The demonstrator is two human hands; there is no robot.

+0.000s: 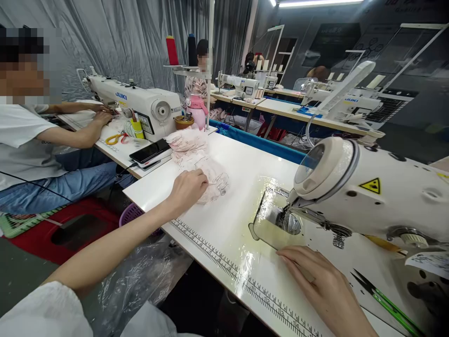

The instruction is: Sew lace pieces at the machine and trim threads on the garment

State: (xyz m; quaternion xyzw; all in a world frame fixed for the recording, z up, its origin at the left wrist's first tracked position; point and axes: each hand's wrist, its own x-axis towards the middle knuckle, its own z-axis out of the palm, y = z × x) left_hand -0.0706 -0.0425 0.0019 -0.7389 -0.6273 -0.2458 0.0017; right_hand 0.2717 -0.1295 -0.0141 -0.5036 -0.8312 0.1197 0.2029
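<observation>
My left hand (189,189) reaches across the white tabletop to a pile of thin, pale pink fabric pieces (214,180). Its fingers are curled down and closed on the near edge of the pile; the fingertips are partly hidden. Beside the needle area of a white sewing machine (379,187), my right hand (317,281) lies on the table with its fingers stretched out and nothing visible in them. The fingertips are near the edge of the shiny metal needle plate (270,220). No fabric shows under the needle.
Green-handled snips (389,299) lie right of my right hand. A printed ruler (224,262) runs along the table's front edge. At left, a phone (150,152) lies by a second sewing machine (140,105), where a co-worker (31,145) sits. A pink bottle (197,110) stands behind the fabric.
</observation>
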